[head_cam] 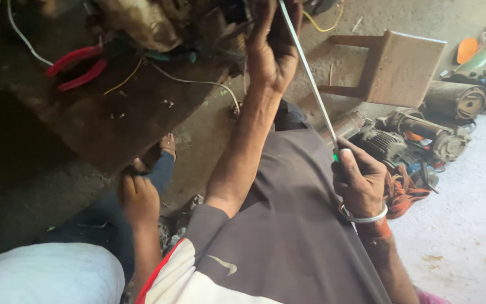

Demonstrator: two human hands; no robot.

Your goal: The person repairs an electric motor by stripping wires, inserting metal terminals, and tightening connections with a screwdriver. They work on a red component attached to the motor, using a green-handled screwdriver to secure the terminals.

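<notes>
Both hands work one long screwdriver (310, 79): my right hand (358, 183) grips its green handle, thin silvery shaft slanting up past my left hand (271, 50), clasped on grimy machinery (158, 22).

Screwdriver (310, 79) tip and left hand (271, 50) fingertips beyond the top edge, motor (142, 22) cropped too.

1 screwdriver (310, 79), 1 pair of red pliers (77, 66), 1 stool (406, 67) (metal, tipped over).
</notes>
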